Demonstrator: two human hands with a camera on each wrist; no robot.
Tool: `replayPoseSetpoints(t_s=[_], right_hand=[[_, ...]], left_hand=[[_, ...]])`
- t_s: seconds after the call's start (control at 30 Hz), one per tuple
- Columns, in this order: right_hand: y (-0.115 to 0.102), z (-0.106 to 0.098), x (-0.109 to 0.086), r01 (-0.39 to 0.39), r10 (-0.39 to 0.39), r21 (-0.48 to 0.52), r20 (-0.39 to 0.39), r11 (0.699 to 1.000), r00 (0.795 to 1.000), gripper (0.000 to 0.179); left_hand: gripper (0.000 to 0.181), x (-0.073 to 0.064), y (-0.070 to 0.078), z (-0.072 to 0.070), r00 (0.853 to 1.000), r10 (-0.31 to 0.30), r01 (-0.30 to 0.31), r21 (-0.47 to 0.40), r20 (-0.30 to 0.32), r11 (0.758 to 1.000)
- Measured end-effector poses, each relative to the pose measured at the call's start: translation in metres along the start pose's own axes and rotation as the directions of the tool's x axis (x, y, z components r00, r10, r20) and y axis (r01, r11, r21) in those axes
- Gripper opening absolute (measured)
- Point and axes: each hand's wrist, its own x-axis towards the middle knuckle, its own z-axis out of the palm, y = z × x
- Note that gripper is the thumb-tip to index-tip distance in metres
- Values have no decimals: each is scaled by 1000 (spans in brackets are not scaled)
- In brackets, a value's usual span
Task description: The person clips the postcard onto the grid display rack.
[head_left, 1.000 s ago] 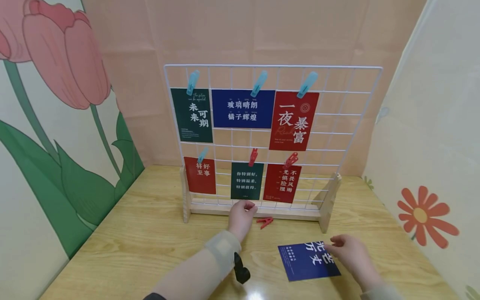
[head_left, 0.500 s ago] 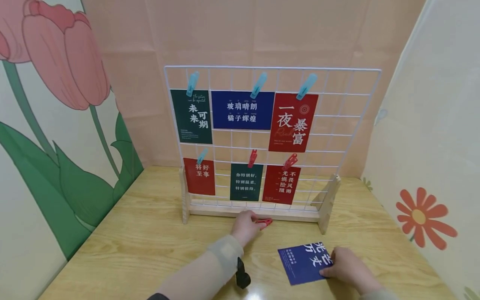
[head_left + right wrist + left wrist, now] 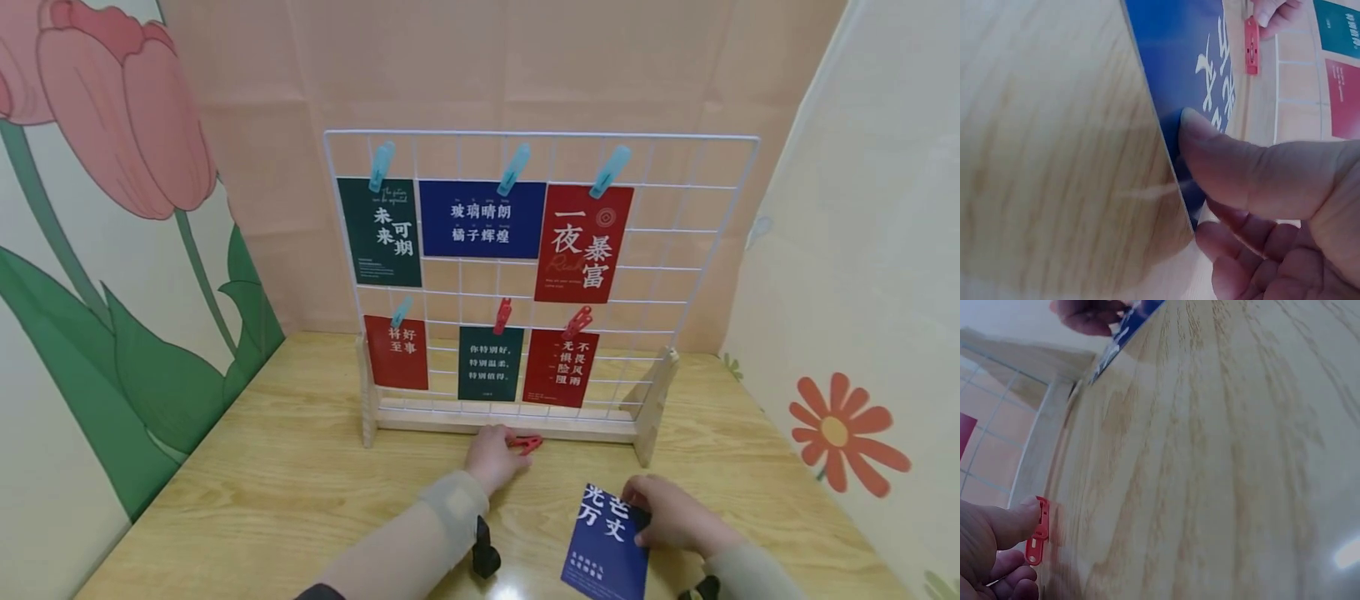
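Observation:
My left hand point(image 3: 495, 458) lies by the foot of the grid rack and pinches a red clothespin point(image 3: 527, 443) between thumb and fingers. The left wrist view has the thumb against the red clothespin point(image 3: 1037, 531), close over the wood. At the front right, my right hand point(image 3: 671, 512) grips a blue card with white Chinese lettering point(image 3: 607, 550) by its upper right corner. Seen from the right wrist, the thumb presses on the printed face of the blue card point(image 3: 1179, 75) and curled fingers lie behind it. The card stands tilted off the table.
A white wire grid point(image 3: 675, 136) rises from a wooden base point(image 3: 585, 429). Blue clothespins point(image 3: 514, 171) hold a top row of three cards; a smaller row below hangs from one blue and two red clothespins point(image 3: 503, 317). Printed cloth walls surround the wooden table point(image 3: 247, 500).
My left hand has moved slightly right and down onto the red clothespin. My right hand has taken the blue card by its edge, turned it upright and lifted it off the table.

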Motion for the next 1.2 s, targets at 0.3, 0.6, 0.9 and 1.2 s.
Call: replayPoseSetpoints(t_s=[0.3, 0.6, 0.9, 1.2], right_hand=[[-1, -4, 4, -144, 145, -18, 45, 989, 988, 48], [-2, -3, -1, -93, 93, -63, -13, 994, 996, 47], [3, -2, 3, -151, 152, -47, 31, 987, 988, 47], [7, 0, 3, -153, 153, -5, 13, 988, 988, 50]], left_hand=[[40, 4, -3, 2, 1000, -7, 7, 24, -16, 1000], [25, 5, -5, 2, 999, -18, 17, -39, -34, 999], [24, -2, -3, -3, 1000, -18, 17, -78, -22, 997], [26, -7, -5, -3, 995, 95, -95, -36, -12, 995]])
